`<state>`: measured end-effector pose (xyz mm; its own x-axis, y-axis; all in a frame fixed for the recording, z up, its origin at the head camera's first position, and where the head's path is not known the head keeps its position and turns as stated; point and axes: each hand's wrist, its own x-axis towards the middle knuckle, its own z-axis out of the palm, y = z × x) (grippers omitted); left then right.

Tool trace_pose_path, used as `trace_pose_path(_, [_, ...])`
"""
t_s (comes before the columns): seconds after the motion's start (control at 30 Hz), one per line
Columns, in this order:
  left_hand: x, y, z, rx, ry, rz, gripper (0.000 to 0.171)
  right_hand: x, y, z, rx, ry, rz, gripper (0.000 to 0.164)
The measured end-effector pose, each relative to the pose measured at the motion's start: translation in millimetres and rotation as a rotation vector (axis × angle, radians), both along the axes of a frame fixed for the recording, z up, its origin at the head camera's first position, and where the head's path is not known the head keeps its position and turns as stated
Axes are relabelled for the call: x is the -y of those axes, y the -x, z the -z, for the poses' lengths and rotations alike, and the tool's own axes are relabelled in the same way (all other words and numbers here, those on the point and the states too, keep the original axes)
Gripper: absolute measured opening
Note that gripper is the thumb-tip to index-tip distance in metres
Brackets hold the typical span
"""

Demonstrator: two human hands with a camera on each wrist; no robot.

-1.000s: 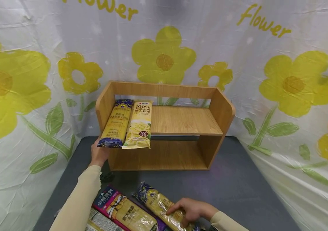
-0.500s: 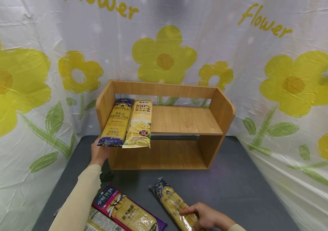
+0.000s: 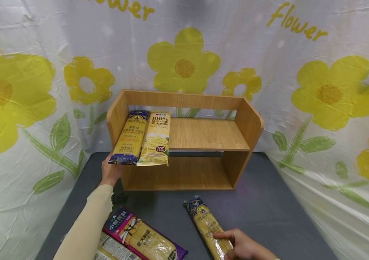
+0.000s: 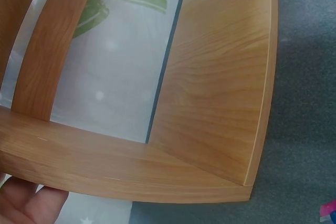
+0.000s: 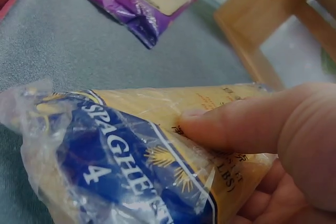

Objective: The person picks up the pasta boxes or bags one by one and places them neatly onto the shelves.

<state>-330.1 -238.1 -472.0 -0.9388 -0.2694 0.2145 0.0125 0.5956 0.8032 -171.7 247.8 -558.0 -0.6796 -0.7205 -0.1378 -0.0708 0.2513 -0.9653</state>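
Note:
My right hand (image 3: 241, 245) pinches a clear-and-yellow pack of spaghetti (image 3: 205, 224) with a blue end, thumb on top and fingers curled beneath. In the right wrist view the spaghetti's blue label (image 5: 121, 166) fills the foreground. My left hand (image 3: 111, 171) holds the left side panel of a two-tier wooden shelf (image 3: 210, 135); its fingers (image 4: 44, 203) show along the panel's outer face in the left wrist view. Part of that hand is hidden behind a yellow-and-blue spaghetti pack (image 3: 130, 135), which lies on the upper tier beside a pale yellow pasta pack (image 3: 155, 139).
A pink-and-purple pasta pack (image 3: 145, 238) lies on the dark grey table (image 3: 269, 213), overlapping another pack (image 3: 114, 249) that shows a printed label. Behind the shelf hangs a white curtain (image 3: 204, 14) with yellow flowers.
My right hand has drawn the spaghetti pack to the right, away from the pink-and-purple pack, and it has turned more upright in the view. The left hand stays at the shelf.

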Motion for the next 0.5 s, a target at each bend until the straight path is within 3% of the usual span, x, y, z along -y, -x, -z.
trace_pose_path(0.1, [0.6,0.9,-2.7,-0.005,0.005,0.003,0.053,-8.5,-1.3,-5.6,0.067,0.006,0.038,0.068])
trace_pose_path(0.23, [0.5,2.5,-5.5,-0.002,0.005,-0.004,0.053,-20.9,-2.2,-20.9,0.090,0.031,0.061,0.069])
trace_pose_path(0.33, [0.6,4.0,-6.5,-0.015,0.032,-0.001,0.051,-29.8,-3.3,-40.9,0.045,0.085,0.033,0.068])
trace_pose_path(0.5, [1.6,5.4,-6.8,-0.027,0.042,-0.005,0.051,-36.0,-1.1,-89.3,0.050,0.175,-0.029,0.070])
